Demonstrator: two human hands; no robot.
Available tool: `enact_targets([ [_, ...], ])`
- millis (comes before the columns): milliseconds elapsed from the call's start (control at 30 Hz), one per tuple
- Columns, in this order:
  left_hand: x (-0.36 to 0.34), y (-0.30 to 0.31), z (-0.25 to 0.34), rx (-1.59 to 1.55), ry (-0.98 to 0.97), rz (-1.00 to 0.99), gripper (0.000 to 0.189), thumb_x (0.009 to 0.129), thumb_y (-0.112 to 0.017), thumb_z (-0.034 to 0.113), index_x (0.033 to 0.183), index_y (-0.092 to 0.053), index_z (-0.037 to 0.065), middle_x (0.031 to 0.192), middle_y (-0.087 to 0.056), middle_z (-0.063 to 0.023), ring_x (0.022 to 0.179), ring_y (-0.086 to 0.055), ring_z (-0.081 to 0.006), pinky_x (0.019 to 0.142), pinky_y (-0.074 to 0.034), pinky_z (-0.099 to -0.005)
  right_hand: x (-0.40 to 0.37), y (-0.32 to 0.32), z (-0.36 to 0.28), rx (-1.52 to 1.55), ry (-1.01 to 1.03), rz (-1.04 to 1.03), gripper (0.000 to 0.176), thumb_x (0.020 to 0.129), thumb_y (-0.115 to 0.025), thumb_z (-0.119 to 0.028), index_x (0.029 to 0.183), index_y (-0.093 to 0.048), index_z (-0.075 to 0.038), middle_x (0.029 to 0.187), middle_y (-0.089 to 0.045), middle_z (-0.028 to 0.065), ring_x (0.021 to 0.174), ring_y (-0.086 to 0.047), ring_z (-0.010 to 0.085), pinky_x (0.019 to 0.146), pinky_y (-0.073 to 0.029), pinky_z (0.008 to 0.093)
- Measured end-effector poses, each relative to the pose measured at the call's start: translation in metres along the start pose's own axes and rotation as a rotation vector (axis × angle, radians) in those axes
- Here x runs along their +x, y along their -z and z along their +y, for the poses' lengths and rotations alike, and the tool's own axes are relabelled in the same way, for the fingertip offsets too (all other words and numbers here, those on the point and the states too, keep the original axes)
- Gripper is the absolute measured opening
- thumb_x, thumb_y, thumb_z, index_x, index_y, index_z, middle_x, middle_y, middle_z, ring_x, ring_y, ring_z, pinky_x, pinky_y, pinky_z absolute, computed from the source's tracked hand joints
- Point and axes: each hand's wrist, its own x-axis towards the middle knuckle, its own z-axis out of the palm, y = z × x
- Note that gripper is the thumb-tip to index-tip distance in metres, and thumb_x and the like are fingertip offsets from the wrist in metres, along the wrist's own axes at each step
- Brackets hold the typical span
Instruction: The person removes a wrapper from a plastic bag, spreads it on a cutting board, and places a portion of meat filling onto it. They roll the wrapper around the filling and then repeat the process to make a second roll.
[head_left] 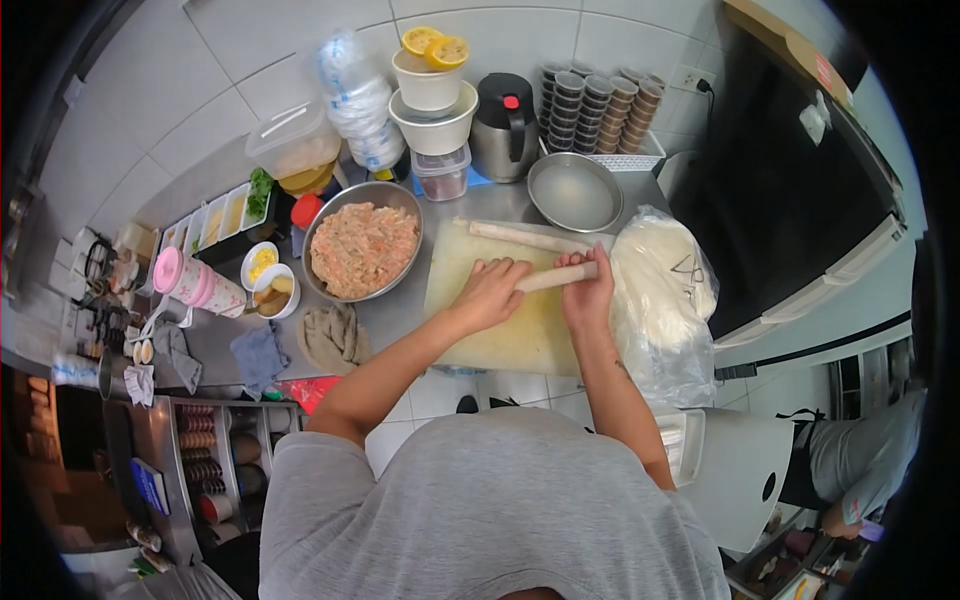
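My right hand is closed around one end of a pale roll, held over the yellowish cutting board. At the roll's other end is my left hand, its fingers bent and lying by the roll's tip; whether they grip it is hard to make out. A second long pale roll lies across the board's far side. Left of the board stands a metal bowl full of pinkish minced filling. Against the board's right side rests a plastic bag with white dough-like contents.
Behind the board are a round metal pan, a steel jug, stacked white tubs and stacked small cups. Cloths and a pink-lidded tumbler stand left. Another person is at the lower right.
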Motion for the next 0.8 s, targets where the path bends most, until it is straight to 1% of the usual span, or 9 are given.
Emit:
enact_targets([
  [67,0.001,-0.003,-0.006,0.094,-0.025,-0.039,0.042,0.081,-0.057,0.005,0.123,-0.053,0.011,0.113,-0.054,-0.0118,0.109,-0.051,-0.0292,0.085,-0.033,-0.0405,0.001,0.026,0.001,-0.071,0.038,0.114,0.017,0.089,-0.064,-0.016,0.101,-0.056,-0.006,0.089,-0.057,0.0086,0.087,-0.054,0.0196,0.085,-0.043,0.0357],
  [167,0.004,-0.023,-0.006,0.168,-0.081,0.000,0.041,0.081,-0.057,0.006,0.122,-0.055,0.011,0.110,-0.055,-0.0101,0.110,-0.049,-0.0275,0.087,-0.033,-0.0409,-0.001,0.048,-0.011,-0.710,0.307,0.154,0.029,0.088,-0.063,-0.015,0.114,-0.057,-0.005,0.107,-0.059,0.0127,0.103,-0.054,0.0253,0.096,-0.040,0.0391],
  [267,0.005,-0.038,-0.007,0.219,-0.211,0.065,0.041,0.081,-0.057,0.006,0.122,-0.057,0.010,0.109,-0.054,-0.0098,0.110,-0.048,-0.0270,0.088,-0.033,-0.0405,-0.028,0.031,-0.031,-1.580,0.858,-0.132,0.037,0.085,-0.062,-0.015,0.121,-0.056,-0.008,0.118,-0.058,0.0129,0.117,-0.050,0.0309,0.105,-0.034,0.0429],
  [367,-0.003,-0.028,-0.013,0.299,-0.195,0.168,0.037,0.082,-0.060,0.007,0.119,-0.059,0.009,0.110,-0.054,-0.0100,0.111,-0.048,-0.0270,0.089,-0.034,-0.0415,-0.031,0.036,-0.029,-1.863,0.752,-0.580,0.042,0.082,-0.064,-0.016,0.124,-0.057,-0.011,0.123,-0.056,0.0117,0.123,-0.046,0.0327,0.109,-0.029,0.0484],
  [467,-0.028,-0.017,-0.039,0.216,0.048,0.392,0.032,0.080,-0.065,0.007,0.112,-0.060,0.007,0.106,-0.056,-0.0106,0.107,-0.051,-0.0282,0.087,-0.037,-0.0422,-0.031,0.033,-0.016,-2.092,0.850,-0.571,0.041,0.082,-0.066,-0.018,0.122,-0.059,-0.011,0.122,-0.057,0.0106,0.121,-0.047,0.0307,0.108,-0.028,0.0531],
  [567,-0.049,-0.015,-0.058,0.098,0.237,0.553,0.023,0.078,-0.070,0.008,0.099,-0.061,0.003,0.095,-0.058,-0.0123,0.094,-0.057,-0.0300,0.079,-0.042,-0.0416,-0.024,0.030,-0.008,-2.091,0.863,-0.556,0.040,0.083,-0.066,-0.020,0.122,-0.059,-0.012,0.117,-0.059,0.0093,0.119,-0.049,0.0283,0.107,-0.028,0.0556],
  [667,-0.043,-0.030,-0.055,-0.201,0.274,0.592,0.017,0.077,-0.070,0.004,0.089,-0.059,0.001,0.084,-0.057,-0.0138,0.080,-0.057,-0.0318,0.071,-0.045,-0.0408,-0.015,0.030,0.004,-2.060,0.833,-0.668,0.040,0.083,-0.066,-0.019,0.122,-0.059,-0.012,0.113,-0.060,0.0077,0.115,-0.052,0.0268,0.106,-0.030,0.0545],
  [767,-0.032,-0.045,-0.053,-0.158,0.324,0.649,0.014,0.077,-0.069,0.003,0.085,-0.058,0.000,0.079,-0.056,-0.0144,0.073,-0.057,-0.0320,0.067,-0.046,-0.0404,-0.008,0.032,0.008,-2.064,0.814,-0.663,0.039,0.083,-0.066,-0.017,0.122,-0.058,-0.012,0.111,-0.060,0.0067,0.110,-0.054,0.0260,0.105,-0.031,0.0542],
  [800,-0.032,-0.042,-0.052,-0.154,0.350,0.614,0.014,0.077,-0.069,0.003,0.085,-0.058,0.000,0.080,-0.057,-0.0145,0.076,-0.057,-0.0324,0.069,-0.046,-0.0402,-0.007,0.032,0.009,-2.058,0.808,-0.672,0.040,0.083,-0.066,-0.017,0.122,-0.058,-0.012,0.111,-0.060,0.0067,0.110,-0.054,0.0261,0.104,-0.031,0.0542],
])
